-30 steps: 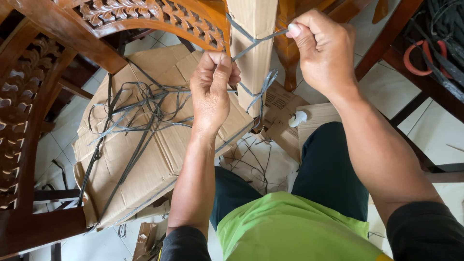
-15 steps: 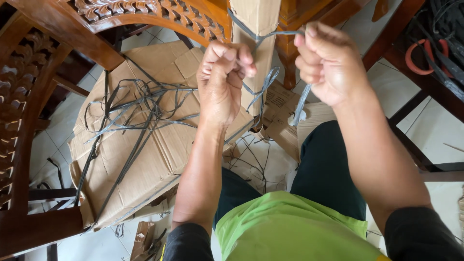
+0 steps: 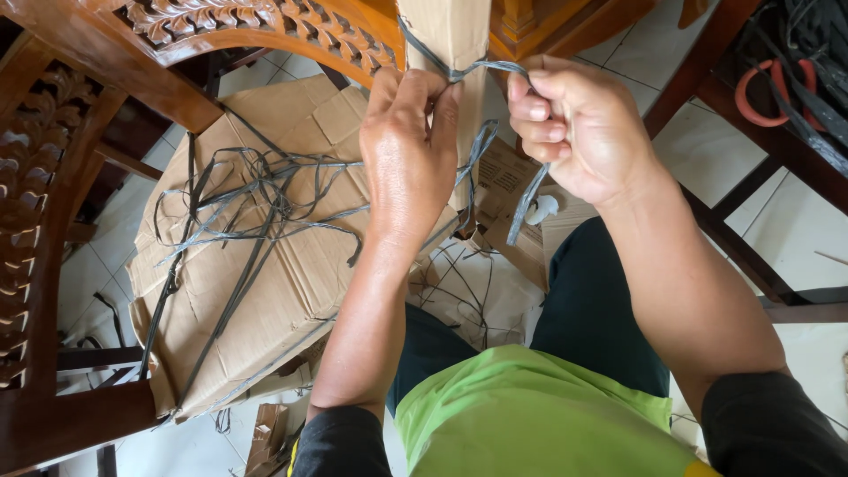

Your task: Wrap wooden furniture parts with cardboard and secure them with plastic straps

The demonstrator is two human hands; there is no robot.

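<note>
the grey plastic strap (image 3: 481,66) runs around the cardboard-wrapped post (image 3: 450,35) at the far middle of the scene, and you have it in both hands. your left hand (image 3: 411,150) is curled shut, pinching the strap against the near face of the post, knuckles up, wrist bent back toward you. your right hand (image 3: 579,128) is a closed fist just to the right, gripping the strap's free end, which hangs down from it. to my eye the strap could slide through your left fingertips if the right hand tugs harder than the left pins, and the wrap would slacken. the loose grey strands (image 3: 256,212) lying on the flattened cardboard box (image 3: 291,274) to the left could also snag the tail.
</note>
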